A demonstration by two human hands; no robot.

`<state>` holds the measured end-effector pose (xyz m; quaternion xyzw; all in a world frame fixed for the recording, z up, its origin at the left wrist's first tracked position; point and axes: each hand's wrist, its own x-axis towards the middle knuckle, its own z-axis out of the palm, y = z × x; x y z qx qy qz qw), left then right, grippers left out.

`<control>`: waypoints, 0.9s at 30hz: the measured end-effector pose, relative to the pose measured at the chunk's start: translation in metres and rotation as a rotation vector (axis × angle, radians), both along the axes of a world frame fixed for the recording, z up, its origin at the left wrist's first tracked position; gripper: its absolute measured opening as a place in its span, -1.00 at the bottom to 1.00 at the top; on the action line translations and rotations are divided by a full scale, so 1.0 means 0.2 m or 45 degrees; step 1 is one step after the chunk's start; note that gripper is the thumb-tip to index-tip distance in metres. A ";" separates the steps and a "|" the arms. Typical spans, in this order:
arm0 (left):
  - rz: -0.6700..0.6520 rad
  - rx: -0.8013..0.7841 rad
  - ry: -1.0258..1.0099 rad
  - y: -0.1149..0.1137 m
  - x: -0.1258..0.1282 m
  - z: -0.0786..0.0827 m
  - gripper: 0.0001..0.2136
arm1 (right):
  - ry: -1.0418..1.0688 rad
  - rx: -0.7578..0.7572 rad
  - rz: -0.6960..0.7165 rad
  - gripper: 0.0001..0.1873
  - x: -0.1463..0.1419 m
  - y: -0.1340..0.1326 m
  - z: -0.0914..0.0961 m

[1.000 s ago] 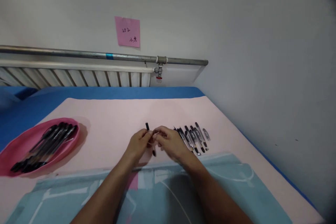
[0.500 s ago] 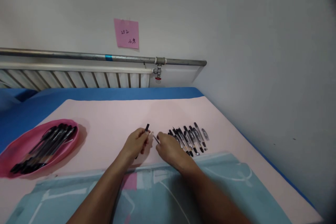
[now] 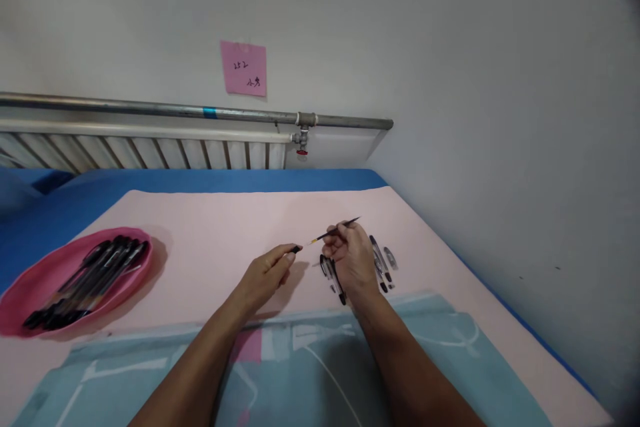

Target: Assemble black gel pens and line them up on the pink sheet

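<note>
The right hand (image 3: 351, 259) hides part of the row of gel pens (image 3: 334, 280) — their count cannot be told. The left hand (image 3: 269, 273) covers part of a black piece (image 3: 297, 249) — too small to identify. The left edge cuts off the radiator (image 3: 215, 155).

My left hand (image 3: 268, 275) pinches black piece (image 3: 296, 249); right hand (image 3: 357, 261) grips slim rod (image 3: 331, 232), yellow end (image 3: 315, 240) toward 8 o'clock. Pink tray (image 3: 20, 297): left hand's 9 o'clock.

A pink note (image 3: 243, 69) hangs above a metal pipe (image 3: 150, 107)
</note>
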<state>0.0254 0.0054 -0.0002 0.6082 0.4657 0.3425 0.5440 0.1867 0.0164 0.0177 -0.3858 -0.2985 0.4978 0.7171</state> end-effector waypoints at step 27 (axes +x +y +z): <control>-0.111 -0.438 -0.373 -0.02 -0.02 0.05 -0.76 | 0.027 0.019 -0.047 -0.87 -0.02 0.00 -0.01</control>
